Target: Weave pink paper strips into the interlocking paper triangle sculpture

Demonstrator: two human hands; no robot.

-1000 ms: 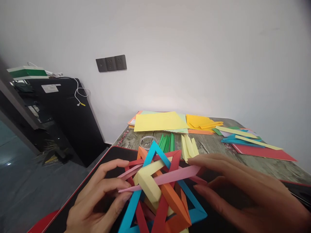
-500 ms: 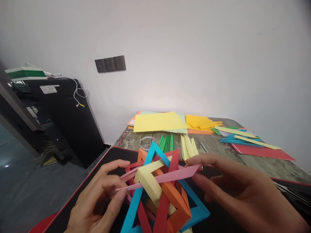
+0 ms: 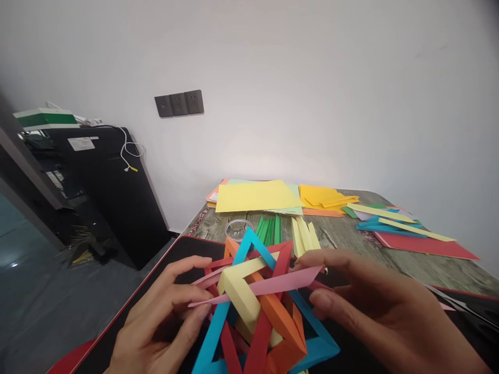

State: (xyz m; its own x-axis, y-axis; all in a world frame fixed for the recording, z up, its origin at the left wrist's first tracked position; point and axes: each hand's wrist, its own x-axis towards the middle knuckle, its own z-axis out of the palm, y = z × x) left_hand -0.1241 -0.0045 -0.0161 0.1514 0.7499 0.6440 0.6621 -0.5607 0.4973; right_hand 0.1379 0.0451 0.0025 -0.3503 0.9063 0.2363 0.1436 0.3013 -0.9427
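Since the earlier frame, the right thumb has dropped a little away from the end of the pink strip (image 3: pixel 288 282), while the left hand (image 3: pixel 156 317) has scarcely changed. That left hand pinches the strip's left end between thumb and a finger, with its forefinger raised beside the red edge of the model (image 3: pixel 249 306). Around the strip's right end, the right hand (image 3: pixel 374 306) is spread: its thumb stands below and its forefinger reaches behind the upper edge. Whether that fingertip touches paper cannot be told.

The model sits between both hands, low at the middle of the view, above the black mat (image 3: pixel 195 246); its base is cut off, so what bears its weight is hidden. On the near face the pink strip passes under the cream bar (image 3: pixel 241 293), and its left end lies across the blue frame (image 3: pixel 216 332).

As a judgement, the pink piece is best guided from both ends at once, the left pinch acting as a light anchor. The right fingers should hold the strip near its tip without crushing the fold, since folded paper probably creases easily. Sideways force could drag the cream bar or the orange bar (image 3: pixel 278 311) out of line; small, level nudges seem safest.
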